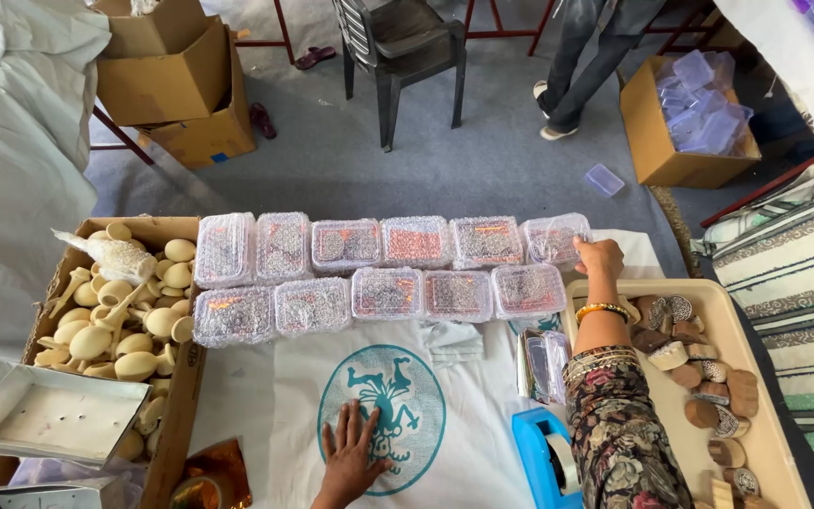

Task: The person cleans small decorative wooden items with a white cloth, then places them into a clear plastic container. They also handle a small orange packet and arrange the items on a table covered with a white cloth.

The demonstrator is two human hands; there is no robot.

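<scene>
Two rows of clear plastic boxes (414,242) lined with bubble wrap stand on a white cloth (275,396). My right hand (598,257) reaches forward and touches the far-right box (554,238) of the back row, fingers on its edge. Gold bangles sit on that wrist, and the sleeve is dark with a floral print. My left hand (351,454) lies flat, fingers spread, on a teal round print (390,396) near the table's front edge. It holds nothing.
A cardboard box of pale wooden spoons (120,316) stands at the left, a metal tray (44,410) over its corner. A beige tray of carved wooden blocks (699,368) sits at the right, a blue tape dispenser (544,457) beside it. Beyond: a chair, cartons, a person's legs.
</scene>
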